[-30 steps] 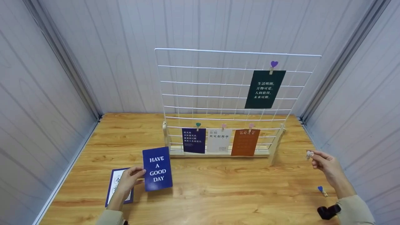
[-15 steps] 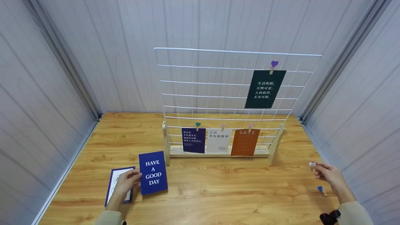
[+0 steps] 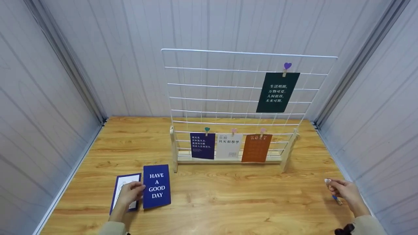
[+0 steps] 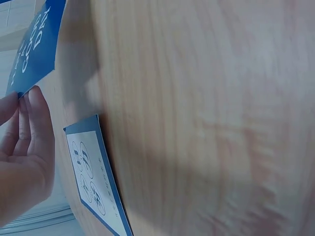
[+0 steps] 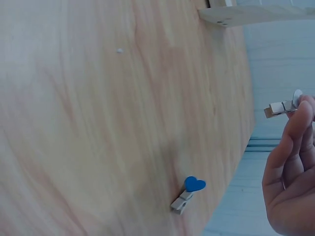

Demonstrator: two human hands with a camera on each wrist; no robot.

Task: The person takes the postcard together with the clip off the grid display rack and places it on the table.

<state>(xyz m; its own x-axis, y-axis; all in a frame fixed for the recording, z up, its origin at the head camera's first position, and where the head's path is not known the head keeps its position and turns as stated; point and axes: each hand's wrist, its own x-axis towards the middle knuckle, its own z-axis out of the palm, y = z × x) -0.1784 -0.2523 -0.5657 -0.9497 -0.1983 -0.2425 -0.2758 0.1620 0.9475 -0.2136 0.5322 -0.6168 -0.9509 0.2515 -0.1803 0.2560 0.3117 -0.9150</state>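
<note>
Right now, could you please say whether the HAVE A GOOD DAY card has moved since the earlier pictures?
Yes: in the head view, that card has moved left and lower in the picture, away from the rack's left wooden leg.

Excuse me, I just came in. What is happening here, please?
A person's left hand holds a "HAVE A GOOD DAY" card; the right hand pinches a white clip. Four other cards hang clipped on the rack. A blue clip and a white-faced card lie on the table.
</note>
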